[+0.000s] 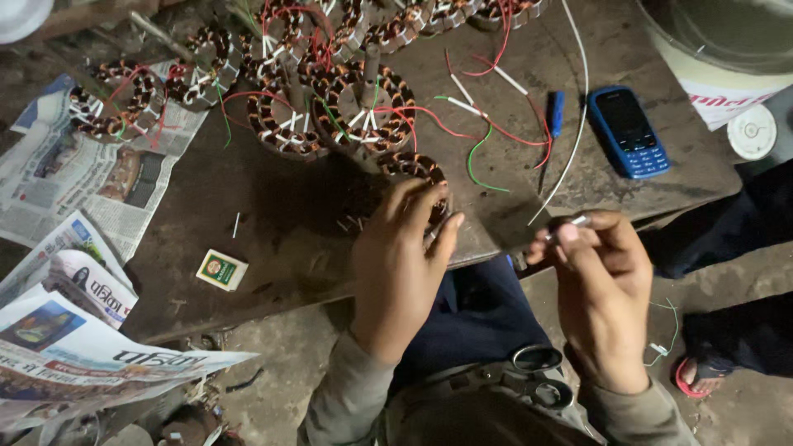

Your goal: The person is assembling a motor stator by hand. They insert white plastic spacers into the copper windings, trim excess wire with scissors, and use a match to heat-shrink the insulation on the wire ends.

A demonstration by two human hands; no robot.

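The left hand lies over a wound stator at the near edge of the dark surface, its fingers spread and curled round the rim, clamped lightly on it; the right hand is held off the edge, its fingers pinched together on a small silvery tool, too small to tell its kind; the white wire seems to run to that pinch, though I cannot tell whether it touches. The stator sits just under the left palm, well apart from the right hand. By its look, a steel core packed with copper windings, it should handle as heavy and stiff, not slippery; the fine windings and coloured leads look fragile, so the outer rim seems the safest place to hold. Beyond it, more stators crowd the surface; a blue phone lies to the right, a matchbox and newspapers to the left; scissors rest on the lap.
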